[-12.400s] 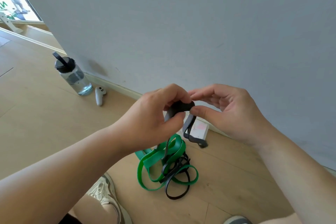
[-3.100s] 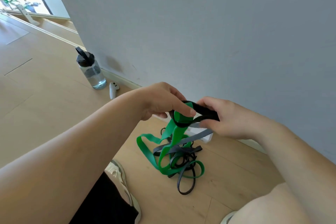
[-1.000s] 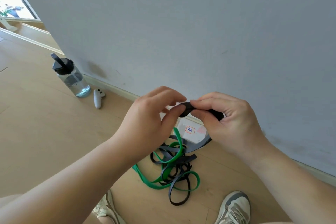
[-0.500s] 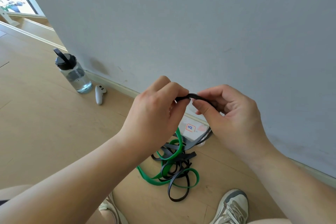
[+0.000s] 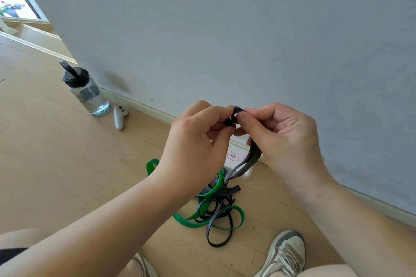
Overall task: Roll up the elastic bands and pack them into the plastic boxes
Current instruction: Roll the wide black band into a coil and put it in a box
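A dark grey elastic band [image 5: 252, 159] hangs from my two hands, its upper end curled into a small tight roll between my fingertips. My left hand [image 5: 193, 141] pinches the roll from the left and my right hand [image 5: 286, 139] pinches it from the right. The band's loose part drops to a tangled pile of green and dark bands [image 5: 213, 209] on the floor. Behind the pile, against the skirting, a white plastic box [image 5: 234, 157] with a small label is partly hidden by my hands.
A clear water bottle [image 5: 86, 92] with a black cap stands by the wall at left, a white controller [image 5: 119, 117] next to it. A grey wall rises right behind the box. My shoes [image 5: 283, 254] are on the wooden floor near the pile.
The flat band end held between my fingers half a second ago is now curled into a small roll. My hands stay together above the box; the pile has not moved.
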